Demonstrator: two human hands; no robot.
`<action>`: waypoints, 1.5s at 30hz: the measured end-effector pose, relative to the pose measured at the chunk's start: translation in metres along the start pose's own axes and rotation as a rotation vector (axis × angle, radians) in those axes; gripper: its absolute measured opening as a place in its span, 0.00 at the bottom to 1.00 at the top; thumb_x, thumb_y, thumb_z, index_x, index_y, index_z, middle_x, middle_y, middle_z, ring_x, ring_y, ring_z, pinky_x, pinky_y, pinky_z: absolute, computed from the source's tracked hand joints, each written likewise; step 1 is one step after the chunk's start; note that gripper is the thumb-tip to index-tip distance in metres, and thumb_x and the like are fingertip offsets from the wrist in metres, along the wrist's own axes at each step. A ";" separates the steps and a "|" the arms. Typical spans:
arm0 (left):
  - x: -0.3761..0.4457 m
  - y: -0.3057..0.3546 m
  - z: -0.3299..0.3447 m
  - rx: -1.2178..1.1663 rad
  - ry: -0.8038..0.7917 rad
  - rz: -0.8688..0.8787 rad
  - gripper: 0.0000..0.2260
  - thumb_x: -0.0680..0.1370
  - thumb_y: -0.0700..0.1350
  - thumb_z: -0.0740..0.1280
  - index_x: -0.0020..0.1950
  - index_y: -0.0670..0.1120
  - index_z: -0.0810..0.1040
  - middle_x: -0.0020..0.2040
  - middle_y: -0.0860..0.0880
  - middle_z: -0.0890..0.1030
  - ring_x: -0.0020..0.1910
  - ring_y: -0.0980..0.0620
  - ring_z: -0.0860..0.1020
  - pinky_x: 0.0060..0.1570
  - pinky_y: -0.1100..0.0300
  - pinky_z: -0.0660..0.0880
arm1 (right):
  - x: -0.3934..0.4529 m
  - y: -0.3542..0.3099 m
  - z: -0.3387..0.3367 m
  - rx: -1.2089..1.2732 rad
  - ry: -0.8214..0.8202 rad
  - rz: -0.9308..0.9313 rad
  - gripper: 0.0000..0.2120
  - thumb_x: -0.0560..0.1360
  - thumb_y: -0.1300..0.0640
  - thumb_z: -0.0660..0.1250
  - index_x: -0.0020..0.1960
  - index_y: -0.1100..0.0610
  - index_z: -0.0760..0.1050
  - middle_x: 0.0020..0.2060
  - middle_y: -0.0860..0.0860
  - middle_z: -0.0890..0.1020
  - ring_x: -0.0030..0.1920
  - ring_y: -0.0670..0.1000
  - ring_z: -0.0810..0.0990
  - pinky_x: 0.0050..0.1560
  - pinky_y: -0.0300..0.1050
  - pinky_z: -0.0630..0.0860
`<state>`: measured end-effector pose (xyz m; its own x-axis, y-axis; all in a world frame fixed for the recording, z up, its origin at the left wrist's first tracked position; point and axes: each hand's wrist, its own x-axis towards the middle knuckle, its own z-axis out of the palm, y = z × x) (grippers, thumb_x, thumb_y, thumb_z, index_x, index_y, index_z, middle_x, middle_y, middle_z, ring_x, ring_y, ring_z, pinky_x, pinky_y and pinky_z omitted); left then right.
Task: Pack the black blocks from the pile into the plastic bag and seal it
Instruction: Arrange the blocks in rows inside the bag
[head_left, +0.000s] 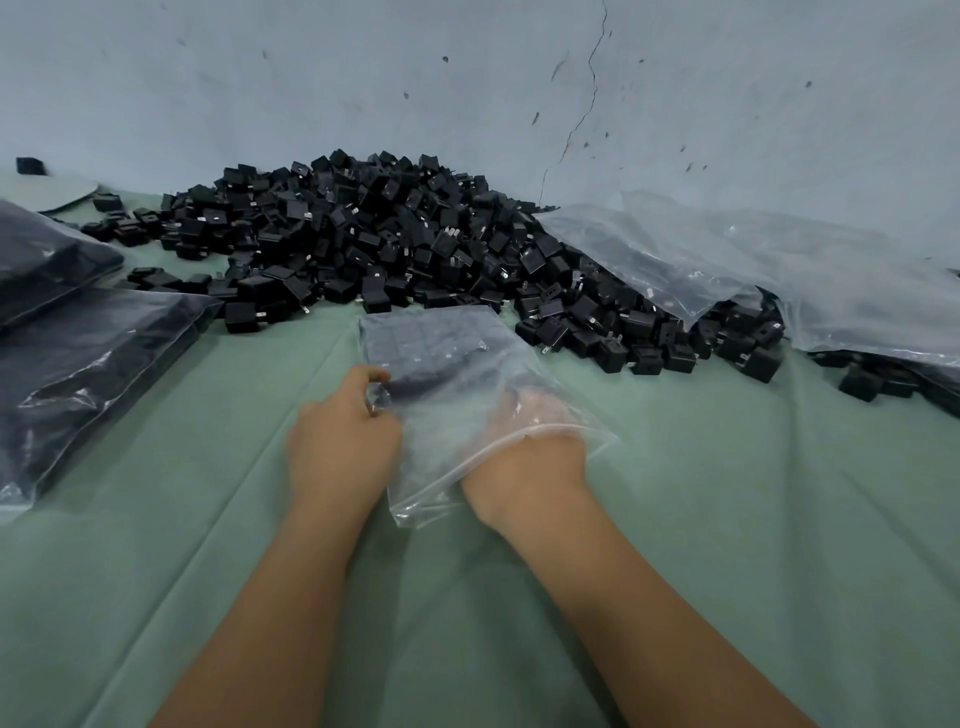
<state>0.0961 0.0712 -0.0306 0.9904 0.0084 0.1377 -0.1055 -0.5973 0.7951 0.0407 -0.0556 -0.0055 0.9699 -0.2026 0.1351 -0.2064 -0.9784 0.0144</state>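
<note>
Left hand (343, 441) pinches the plastic bag (467, 384); right hand (524, 447) reaches inside, grip unclear.

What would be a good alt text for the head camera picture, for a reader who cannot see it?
A person's right hand reaches inside a clear plastic bag partly filled with black blocks, while the left hand holds the bag's edge. It lies on a green cloth, before a big pile of blocks by the wall, with other bags at both sides.
</note>
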 end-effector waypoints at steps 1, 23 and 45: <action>0.000 -0.001 0.000 0.004 -0.001 0.003 0.24 0.71 0.39 0.58 0.61 0.62 0.74 0.48 0.43 0.79 0.45 0.42 0.76 0.39 0.54 0.69 | 0.004 0.000 -0.001 0.000 0.026 0.026 0.15 0.77 0.56 0.59 0.33 0.55 0.61 0.34 0.52 0.67 0.46 0.54 0.74 0.49 0.46 0.74; 0.005 -0.003 0.003 -0.005 0.027 -0.011 0.22 0.72 0.37 0.56 0.56 0.59 0.78 0.45 0.43 0.80 0.53 0.37 0.76 0.48 0.49 0.74 | 0.017 0.009 0.014 -0.187 -0.189 -0.133 0.08 0.75 0.56 0.60 0.49 0.48 0.77 0.48 0.50 0.76 0.47 0.55 0.68 0.47 0.49 0.66; -0.002 0.014 0.000 -0.184 0.086 0.338 0.10 0.75 0.38 0.67 0.45 0.52 0.84 0.53 0.51 0.81 0.52 0.56 0.76 0.57 0.67 0.70 | -0.028 0.010 -0.005 0.245 0.273 -0.473 0.15 0.77 0.54 0.59 0.33 0.56 0.69 0.32 0.51 0.73 0.37 0.54 0.72 0.41 0.46 0.69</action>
<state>0.0931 0.0632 -0.0201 0.8867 -0.0925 0.4529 -0.4466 -0.4242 0.7878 0.0104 -0.0595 -0.0038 0.8740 0.2439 0.4202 0.3073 -0.9474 -0.0894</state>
